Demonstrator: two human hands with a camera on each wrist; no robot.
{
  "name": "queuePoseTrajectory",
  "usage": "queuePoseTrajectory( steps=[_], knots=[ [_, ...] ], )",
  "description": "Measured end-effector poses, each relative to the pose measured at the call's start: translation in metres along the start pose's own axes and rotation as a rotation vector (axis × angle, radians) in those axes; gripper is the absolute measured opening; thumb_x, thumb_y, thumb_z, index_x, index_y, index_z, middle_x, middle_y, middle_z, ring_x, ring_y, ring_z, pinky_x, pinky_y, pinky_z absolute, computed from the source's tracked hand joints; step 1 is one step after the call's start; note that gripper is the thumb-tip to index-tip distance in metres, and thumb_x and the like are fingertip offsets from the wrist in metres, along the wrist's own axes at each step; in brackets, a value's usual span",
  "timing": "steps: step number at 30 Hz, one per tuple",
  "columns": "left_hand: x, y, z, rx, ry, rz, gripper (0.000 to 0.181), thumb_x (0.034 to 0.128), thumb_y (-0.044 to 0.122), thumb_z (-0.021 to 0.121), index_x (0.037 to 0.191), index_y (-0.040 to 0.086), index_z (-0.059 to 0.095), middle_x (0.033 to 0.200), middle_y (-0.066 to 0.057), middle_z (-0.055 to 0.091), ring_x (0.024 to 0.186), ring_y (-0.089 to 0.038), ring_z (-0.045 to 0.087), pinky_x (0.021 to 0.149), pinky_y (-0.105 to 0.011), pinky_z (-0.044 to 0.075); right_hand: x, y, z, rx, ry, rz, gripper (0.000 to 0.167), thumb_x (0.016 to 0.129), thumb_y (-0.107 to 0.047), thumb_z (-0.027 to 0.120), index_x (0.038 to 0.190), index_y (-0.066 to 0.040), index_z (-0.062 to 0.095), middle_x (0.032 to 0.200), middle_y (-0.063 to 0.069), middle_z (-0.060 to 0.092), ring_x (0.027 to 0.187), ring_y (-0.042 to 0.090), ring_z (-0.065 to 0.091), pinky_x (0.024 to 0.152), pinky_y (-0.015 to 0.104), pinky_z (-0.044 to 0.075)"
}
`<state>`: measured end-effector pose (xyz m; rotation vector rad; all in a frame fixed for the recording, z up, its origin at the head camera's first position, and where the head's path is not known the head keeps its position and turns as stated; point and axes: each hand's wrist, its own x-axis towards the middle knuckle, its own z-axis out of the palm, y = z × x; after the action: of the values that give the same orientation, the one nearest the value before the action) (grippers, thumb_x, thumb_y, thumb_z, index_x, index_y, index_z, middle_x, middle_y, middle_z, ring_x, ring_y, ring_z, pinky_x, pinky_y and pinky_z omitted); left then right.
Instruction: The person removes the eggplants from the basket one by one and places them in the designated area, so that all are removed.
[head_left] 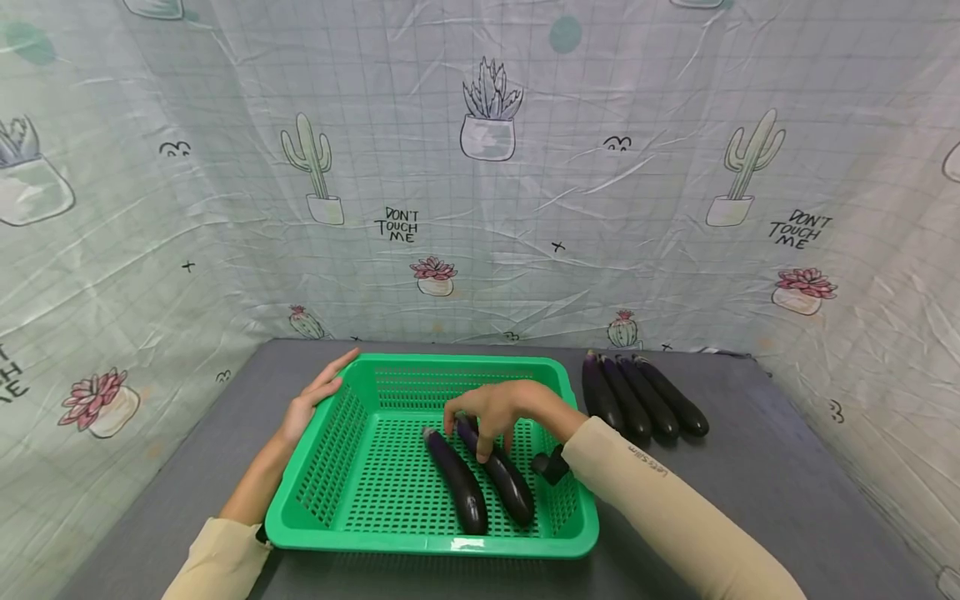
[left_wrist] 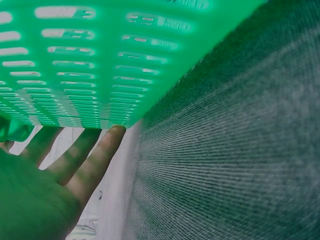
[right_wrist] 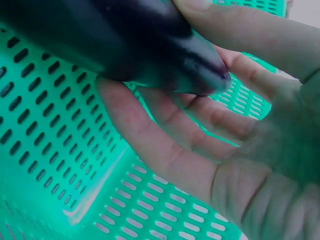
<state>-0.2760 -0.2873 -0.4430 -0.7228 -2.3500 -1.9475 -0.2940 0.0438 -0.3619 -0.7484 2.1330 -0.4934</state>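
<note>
Short of far edge of desk [head_left: 735,483], R grip [head_left: 495,408] pinches eggplant [head_left: 513,492] by stem end in basket [head_left: 360,539], L grip [head_left: 306,406] unclenched at rim; smooth skin + end-only hold could → slip.

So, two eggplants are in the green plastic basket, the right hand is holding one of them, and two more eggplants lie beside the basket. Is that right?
Not quite: the head view shows four eggplants lying beside the green plastic basket, not two. The rest stands: two eggplants are inside, and the right hand holds one of them.
</note>
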Motion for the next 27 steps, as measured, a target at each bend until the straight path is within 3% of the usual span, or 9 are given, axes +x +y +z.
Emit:
queuePoseTrajectory(
  steps=[5,8,12,15,18,22,27],
  knots=[
    [0.001,0.000,0.000,0.008,0.004,0.015,0.055,0.1133,0.016,0.025,0.164,-0.003,0.015,0.171,-0.029,0.002,0.156,-0.049,-0.007,0.117,-0.073,0.001,-0.004,0.004,-0.004,0.020,0.048,-0.054,0.057,0.088,0.004,0.078,0.135,-0.024,0.059,0.161,0.007,0.036,0.104,0.017,0.065,0.080,0.048,0.063],
    [0.001,0.001,0.000,-0.016,-0.008,0.009,0.056,0.1137,0.017,0.025,0.165,-0.001,0.013,0.171,-0.028,0.000,0.156,-0.048,-0.005,0.127,-0.045,0.016,-0.007,0.007,-0.006,0.020,0.090,-0.095,0.058,0.089,0.003,0.078,0.134,-0.027,0.059,0.161,0.009,0.036,0.111,0.018,0.064,0.079,0.048,0.062],
    [0.000,0.002,0.002,-0.058,-0.025,-0.006,0.056,0.1144,0.019,0.023,0.166,0.002,0.011,0.172,-0.025,-0.003,0.155,-0.048,-0.002,0.106,-0.011,0.033,-0.014,0.008,-0.008,0.034,0.138,-0.169,0.057,0.089,0.003,0.077,0.130,-0.033,0.060,0.156,0.010,0.043,0.115,0.021,0.062,0.080,0.053,0.061],
    [0.000,0.003,0.002,-0.054,-0.023,0.000,0.056,0.1144,0.019,0.023,0.166,0.002,0.011,0.172,-0.026,-0.003,0.155,-0.049,-0.003,0.106,-0.010,0.032,-0.021,0.007,-0.010,0.037,0.162,-0.228,0.058,0.089,0.004,0.076,0.130,-0.034,0.059,0.153,0.011,0.046,0.106,0.027,0.066,0.080,0.055,0.061],
    [0.000,0.002,0.001,-0.041,-0.020,0.008,0.056,0.1141,0.018,0.024,0.166,0.001,0.012,0.172,-0.026,-0.001,0.155,-0.049,-0.005,0.105,-0.009,0.029,-0.027,0.007,-0.012,0.002,0.205,-0.284,0.057,0.090,0.002,0.076,0.133,-0.031,0.059,0.153,0.005,0.049,0.114,0.027,0.066,0.087,0.047,0.060],
    [0.000,0.000,0.001,-0.030,-0.017,0.009,0.056,0.1140,0.018,0.024,0.166,0.001,0.013,0.172,-0.026,0.000,0.156,-0.049,-0.006,0.105,-0.009,0.028,-0.034,0.007,-0.015,-0.030,0.265,-0.350,0.058,0.090,0.001,0.076,0.138,-0.027,0.057,0.152,0.000,0.052,0.137,0.022,0.048,0.103,0.041,0.052],
    [0.000,-0.001,0.000,-0.014,-0.012,0.012,0.055,0.1139,0.018,0.024,0.165,0.000,0.014,0.171,-0.027,0.001,0.156,-0.048,-0.007,0.104,-0.008,0.027,-0.044,0.008,-0.017,-0.013,0.339,-0.396,0.062,0.091,0.001,0.075,0.142,-0.027,0.055,0.152,0.004,0.053,0.134,0.027,0.049,0.110,0.052,0.048]
  ],
)
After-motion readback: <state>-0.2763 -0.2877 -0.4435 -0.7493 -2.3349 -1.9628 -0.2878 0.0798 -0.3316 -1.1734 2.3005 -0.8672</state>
